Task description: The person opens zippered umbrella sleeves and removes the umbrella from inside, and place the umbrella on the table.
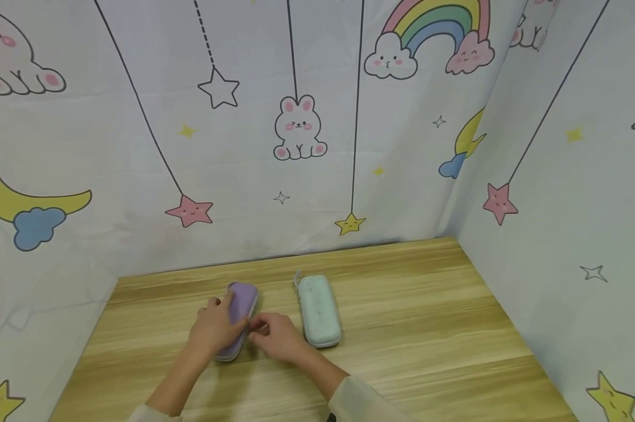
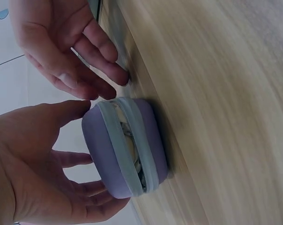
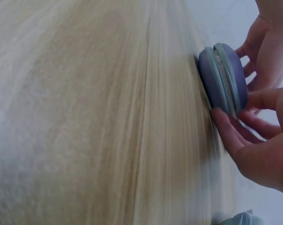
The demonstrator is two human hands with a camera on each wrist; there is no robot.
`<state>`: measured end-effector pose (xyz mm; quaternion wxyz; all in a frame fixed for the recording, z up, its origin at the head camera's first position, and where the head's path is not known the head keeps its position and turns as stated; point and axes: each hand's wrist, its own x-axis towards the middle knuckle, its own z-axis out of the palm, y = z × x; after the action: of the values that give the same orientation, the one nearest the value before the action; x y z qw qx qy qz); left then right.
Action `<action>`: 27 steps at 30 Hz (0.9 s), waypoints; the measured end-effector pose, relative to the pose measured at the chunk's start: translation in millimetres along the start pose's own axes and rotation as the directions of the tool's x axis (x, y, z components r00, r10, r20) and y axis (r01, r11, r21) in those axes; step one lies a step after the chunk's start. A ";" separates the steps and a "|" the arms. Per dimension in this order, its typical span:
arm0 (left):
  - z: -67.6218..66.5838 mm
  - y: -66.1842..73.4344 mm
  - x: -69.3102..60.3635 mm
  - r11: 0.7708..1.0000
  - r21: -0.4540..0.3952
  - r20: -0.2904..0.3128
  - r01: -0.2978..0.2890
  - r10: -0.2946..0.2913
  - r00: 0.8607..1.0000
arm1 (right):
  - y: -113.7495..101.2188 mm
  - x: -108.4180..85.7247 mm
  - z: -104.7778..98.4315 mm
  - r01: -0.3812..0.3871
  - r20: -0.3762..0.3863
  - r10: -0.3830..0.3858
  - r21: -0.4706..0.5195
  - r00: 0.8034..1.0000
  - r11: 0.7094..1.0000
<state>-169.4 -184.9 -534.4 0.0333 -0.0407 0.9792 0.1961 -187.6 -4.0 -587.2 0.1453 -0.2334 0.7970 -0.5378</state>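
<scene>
With left grip (image 1: 214, 328), holds oblong purple zip-case (image 1: 245, 300) (partly unzipped); with right grip (image 1: 279, 337), cannot tell whether pinching; leaves oblong mint-green case (image 1: 320, 310) untouched.

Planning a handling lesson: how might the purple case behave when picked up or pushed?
The purple case probably feels fairly stiff: its rounded outline shows no sag. Its opening gapes, so anything inside might spill if tipped. Lying flat on the table, it would likely slide rather than roll.

The purple case (image 1: 245, 302) and green case (image 1: 320, 312) look smooth and matt; the worktop (image 1: 417, 305), smooth wood grain; the backdrop (image 1: 243, 158), creased cloth.
</scene>
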 end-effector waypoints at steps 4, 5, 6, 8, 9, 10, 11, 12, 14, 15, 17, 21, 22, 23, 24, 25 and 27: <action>1.0 0.9 0.1 1.000 0.000 -0.008 0.005 -0.005 1.000 | 4.1 4.0 4.5 -0.016 -0.120 0.021 0.042 0.993 0.999; 0.9 0.9 0.3 1.000 -0.001 -0.009 0.005 -0.005 1.000 | 3.8 5.0 4.8 -0.019 -0.143 0.026 0.055 0.989 0.998; 0.4 0.9 0.2 1.000 -0.002 -0.009 0.004 -0.004 1.000 | 3.6 6.3 5.2 -0.024 -0.160 0.035 0.072 0.986 0.997; -0.3 0.7 0.4 1.000 -0.003 -0.009 0.002 -0.002 1.000 | 3.4 8.8 6.1 -0.039 -0.179 0.057 0.105 0.982 0.994; -0.7 0.7 0.3 1.000 -0.002 -0.009 0.001 -0.001 1.000 | 3.0 10.1 6.4 -0.045 -0.182 0.066 0.117 0.981 0.992; -1.0 0.7 0.2 1.000 0.000 -0.009 0.001 -0.001 1.000 | 2.6 11.5 6.7 -0.055 -0.184 0.077 0.125 0.980 0.991; -1.3 0.7 0.1 1.000 0.002 -0.012 0.001 -0.001 1.000 | 2.5 13.0 7.2 -0.060 -0.184 0.084 0.132 0.979 0.989; -1.4 0.6 0.1 1.000 0.006 -0.013 0.001 -0.001 1.000 | 2.3 14.4 7.8 -0.068 -0.183 0.092 0.133 0.979 0.989; -1.8 0.4 -0.3 1.000 0.013 -0.019 0.004 -0.004 1.000 | 1.9 17.1 9.0 -0.081 -0.175 0.103 0.128 0.979 0.988; -1.9 0.5 -0.5 1.000 0.014 -0.022 0.005 -0.005 1.000 | 2.0 18.7 9.8 -0.083 -0.174 0.104 0.122 0.979 0.989; -1.7 0.4 -0.5 1.000 0.018 -0.028 0.005 -0.005 1.000 | 2.4 21.4 11.3 -0.084 -0.179 0.101 0.102 0.979 0.991; -1.1 0.5 -0.4 1.000 0.016 -0.031 0.002 -0.001 1.000 | 4.4 25.8 14.1 -0.087 -0.205 0.101 0.077 0.973 0.993; -0.8 0.3 -0.3 1.000 0.018 -0.032 0.000 0.000 0.999 | 4.9 26.3 14.5 -0.083 -0.212 0.097 0.075 0.973 0.994; -0.7 0.3 -0.4 1.000 0.019 -0.034 0.000 0.000 0.999 | 5.3 26.8 14.9 -0.080 -0.214 0.097 0.085 0.972 0.993; -0.6 0.2 -0.3 1.000 0.020 -0.036 0.003 -0.002 0.999 | 5.6 27.0 15.3 -0.076 -0.217 0.094 0.091 0.972 0.993; -0.4 0.4 -0.1 1.000 0.021 -0.037 0.004 -0.003 0.999 | 6.3 27.0 15.4 -0.071 -0.217 0.092 0.100 0.972 0.992; -0.2 1.2 0.3 1.000 0.025 -0.038 0.007 -0.006 0.999 | 8.3 27.2 15.7 -0.058 -0.224 0.081 0.108 0.971 0.992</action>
<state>-169.8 -183.9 -533.8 0.0159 -0.0469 0.9819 0.1826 -204.9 -28.1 -600.3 0.0832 -0.1341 0.7880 -0.5951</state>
